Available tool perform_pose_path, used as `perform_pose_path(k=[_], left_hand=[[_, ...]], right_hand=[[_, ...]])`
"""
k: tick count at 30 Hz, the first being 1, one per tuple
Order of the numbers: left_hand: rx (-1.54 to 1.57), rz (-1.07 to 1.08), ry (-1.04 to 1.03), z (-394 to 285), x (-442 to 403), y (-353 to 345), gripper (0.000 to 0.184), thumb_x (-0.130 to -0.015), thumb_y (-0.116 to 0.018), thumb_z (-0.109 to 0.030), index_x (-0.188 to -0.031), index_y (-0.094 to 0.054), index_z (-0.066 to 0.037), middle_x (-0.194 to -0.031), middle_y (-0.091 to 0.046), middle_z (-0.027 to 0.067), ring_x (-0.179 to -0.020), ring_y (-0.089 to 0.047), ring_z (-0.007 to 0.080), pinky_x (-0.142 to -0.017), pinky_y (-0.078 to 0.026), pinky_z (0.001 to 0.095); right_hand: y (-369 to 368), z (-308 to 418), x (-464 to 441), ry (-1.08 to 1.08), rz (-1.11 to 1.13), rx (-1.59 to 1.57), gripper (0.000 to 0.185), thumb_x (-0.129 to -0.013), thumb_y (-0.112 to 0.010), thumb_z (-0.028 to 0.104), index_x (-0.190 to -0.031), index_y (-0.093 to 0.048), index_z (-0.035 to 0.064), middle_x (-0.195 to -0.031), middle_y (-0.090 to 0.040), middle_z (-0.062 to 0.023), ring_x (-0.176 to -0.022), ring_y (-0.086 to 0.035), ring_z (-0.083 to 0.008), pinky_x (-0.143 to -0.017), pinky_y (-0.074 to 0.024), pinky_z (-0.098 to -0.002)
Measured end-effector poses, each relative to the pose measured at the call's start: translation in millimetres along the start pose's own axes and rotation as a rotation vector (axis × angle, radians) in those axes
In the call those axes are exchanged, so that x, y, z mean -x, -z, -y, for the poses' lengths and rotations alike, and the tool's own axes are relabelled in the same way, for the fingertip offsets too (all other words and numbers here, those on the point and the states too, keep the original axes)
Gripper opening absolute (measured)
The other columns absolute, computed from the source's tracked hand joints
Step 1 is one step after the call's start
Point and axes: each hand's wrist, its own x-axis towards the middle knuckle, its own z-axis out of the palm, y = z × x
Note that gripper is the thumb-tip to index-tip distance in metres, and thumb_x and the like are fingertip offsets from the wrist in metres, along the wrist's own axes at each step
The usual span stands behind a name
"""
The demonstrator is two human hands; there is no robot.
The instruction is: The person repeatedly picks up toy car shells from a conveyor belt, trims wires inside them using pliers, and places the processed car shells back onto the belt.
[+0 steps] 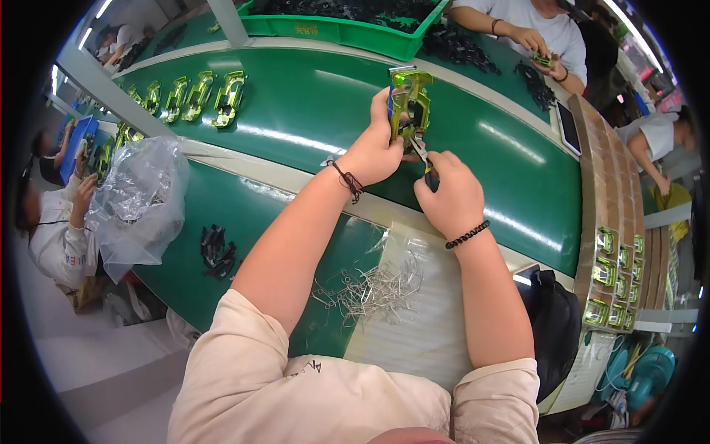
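Observation:
My left hand (376,154) is closed around a shiny yellow-green plastic frame (418,92), holding it upright above the green belt. In my right hand (455,194) is a pair of pliers (421,155), its jaws up against the lower end of the frame. What the jaws grip, if anything, is too small to make out. Below my forearms lies a loose heap of thin bent metal wires (373,292), partly on a white foam sheet (418,340). Left of them sits a small pile of black plastic parts (216,253).
Several similar green frames (228,100) stand in a row on the belt at left, near a clear plastic bag (140,196). A green bin (333,31) of black parts is behind. Cardboard trays (592,148) line the right. Co-workers sit across (566,44) and at left.

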Motion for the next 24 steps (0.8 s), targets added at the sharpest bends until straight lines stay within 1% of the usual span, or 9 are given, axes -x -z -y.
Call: perform_pose_path(k=[1, 4, 6, 9, 10, 16, 19, 22, 24], left_hand=[[0.030, -0.022, 0.003, 0, -1, 1, 0.074, -0.089, -0.032, 0.016, -0.147, -0.004, -0.020, -0.136, -0.040, 0.0201, -0.112, -0.061, 0.0295, -0.090, -0.058, 0.0420], [0.105, -0.067, 0.035, -4, 0, 5, 0.072, -0.090, -0.033, 0.016, -0.146, -0.005, -0.019, -0.135, -0.041, 0.0199, -0.111, -0.062, 0.0292, -0.087, -0.060, 0.0405], [0.137, -0.061, 0.070, -10, 0, 10, 0.070, -0.090, -0.034, 0.015, -0.145, -0.006, -0.018, -0.135, -0.041, 0.0198, -0.111, -0.061, 0.0283, -0.085, -0.060, 0.0395], [-0.041, 0.065, 0.091, -13, 3, 11, 0.068, -0.091, -0.034, 0.014, -0.145, -0.006, -0.015, -0.135, -0.041, 0.0201, -0.112, -0.059, 0.0269, -0.084, -0.061, 0.0390], [-0.097, 0.095, 0.037, -13, 4, 10, 0.067, -0.091, -0.036, 0.013, -0.145, -0.007, -0.013, -0.136, -0.041, 0.0200, -0.114, -0.057, 0.0262, -0.083, -0.061, 0.0382], [-0.165, 0.154, 0.134, -19, 5, 13, 0.067, -0.090, -0.036, 0.013, -0.146, -0.008, -0.013, -0.134, -0.043, 0.0189, -0.115, -0.055, 0.0264, -0.083, -0.061, 0.0366], [-0.199, 0.168, 0.140, -16, 4, 13, 0.068, -0.090, -0.036, 0.013, -0.146, -0.008, -0.013, -0.133, -0.043, 0.0189, -0.116, -0.054, 0.0273, -0.083, -0.060, 0.0367], [-0.187, 0.172, 0.164, -14, 4, 13, 0.067, -0.089, -0.036, 0.014, -0.145, -0.009, -0.012, -0.133, -0.041, 0.0186, -0.119, -0.052, 0.0287, -0.081, -0.062, 0.0376], [-0.105, 0.061, 0.097, -10, 4, 10, 0.067, -0.088, -0.037, 0.014, -0.143, -0.011, -0.012, -0.133, -0.039, 0.0183, -0.117, -0.054, 0.0293, -0.079, -0.063, 0.0388]], right_hand=[[-3, 0, 0, -0.062, 0.041, -0.067, 0.034, -0.072, -0.068, 0.012, -0.105, -0.066, 0.0033, -0.091, -0.061, -0.0084, -0.084, -0.061, -0.0264, -0.072, -0.0527, -0.0370], [-9, -3, -2, 0.039, -0.038, -0.058, 0.034, -0.073, -0.068, 0.011, -0.105, -0.065, 0.0032, -0.092, -0.061, -0.0088, -0.084, -0.060, -0.0277, -0.072, -0.0523, -0.0382], [-6, -1, -3, 0.096, -0.065, 0.039, 0.034, -0.072, -0.068, 0.011, -0.105, -0.065, 0.0031, -0.091, -0.061, -0.0087, -0.083, -0.060, -0.0274, -0.071, -0.0522, -0.0381], [-2, 1, 0, 0.136, -0.060, 0.130, 0.035, -0.071, -0.069, 0.011, -0.105, -0.064, 0.0028, -0.091, -0.060, -0.0084, -0.083, -0.060, -0.0266, -0.070, -0.0520, -0.0374], [-1, 1, 1, 0.143, -0.054, 0.151, 0.036, -0.071, -0.069, 0.010, -0.105, -0.064, 0.0027, -0.090, -0.060, -0.0083, -0.082, -0.060, -0.0263, -0.070, -0.0519, -0.0370], [4, 5, 2, 0.206, -0.011, 0.285, 0.038, -0.069, -0.069, 0.010, -0.105, -0.064, 0.0023, -0.091, -0.060, -0.0076, -0.084, -0.060, -0.0248, -0.069, -0.0521, -0.0354], [-3, -2, 3, 0.192, -0.019, 0.224, 0.037, -0.070, -0.068, 0.011, -0.106, -0.064, 0.0022, -0.092, -0.061, -0.0081, -0.084, -0.060, -0.0252, -0.069, -0.0521, -0.0355], [-2, 1, 4, 0.113, 0.024, 0.145, 0.038, -0.071, -0.068, 0.009, -0.108, -0.064, 0.0020, -0.098, -0.062, -0.0101, -0.088, -0.060, -0.0292, -0.075, -0.0519, -0.0385], [-5, 3, 4, 0.114, -0.020, 0.118, 0.036, -0.072, -0.067, 0.009, -0.108, -0.063, 0.0024, -0.095, -0.061, -0.0098, -0.086, -0.060, -0.0285, -0.073, -0.0517, -0.0383]])
